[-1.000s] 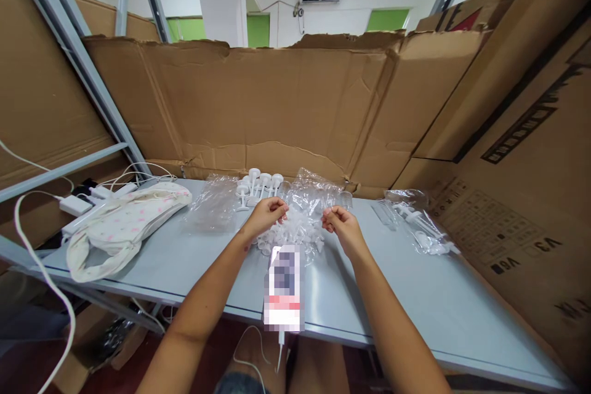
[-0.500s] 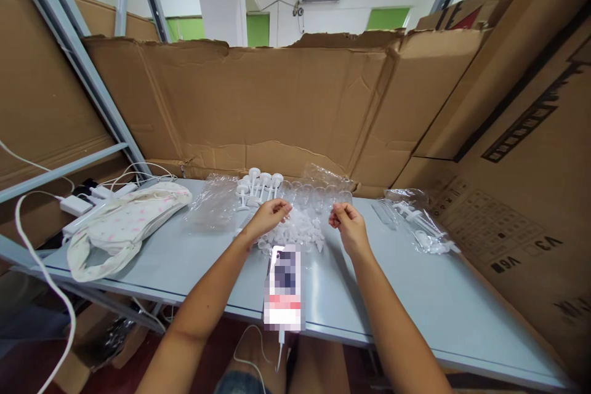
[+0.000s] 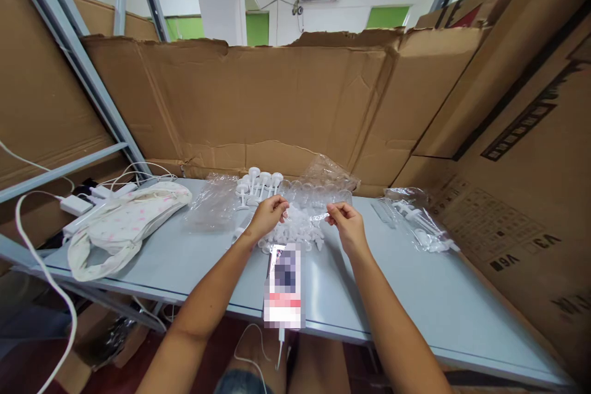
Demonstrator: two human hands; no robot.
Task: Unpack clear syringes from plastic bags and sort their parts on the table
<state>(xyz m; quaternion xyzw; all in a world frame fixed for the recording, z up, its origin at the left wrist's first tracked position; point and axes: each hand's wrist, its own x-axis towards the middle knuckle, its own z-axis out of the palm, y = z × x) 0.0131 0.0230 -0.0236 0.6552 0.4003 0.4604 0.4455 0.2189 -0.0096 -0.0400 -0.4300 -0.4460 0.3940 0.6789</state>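
My left hand [image 3: 272, 214] and my right hand [image 3: 347, 221] are closed in pinches on either side of a clear plastic bag [image 3: 319, 217]. Its see-through film spans the gap between my fingertips, and much of its outline is hard to make out. Below and between the hands lies a heap of small white plastic pieces [image 3: 295, 236]. Behind them stands a row of clear round cups [image 3: 318, 194]. White stemmed parts with round ends [image 3: 260, 182] are bunched beyond my left hand.
A phone [image 3: 284, 286] with a cable lies at the table's [image 3: 415, 283] front edge. Left are a white cloth pouch [image 3: 124, 225], a power strip [image 3: 96, 202] and crumpled clear film [image 3: 215, 200]. Bagged white parts [image 3: 420, 221] lie right. Cardboard walls [image 3: 277, 98] enclose the back and sides.
My right hand has shifted slightly left, closer to my left hand. The clear film at the back stands a little higher. Film near my right fingertips shows more plainly.
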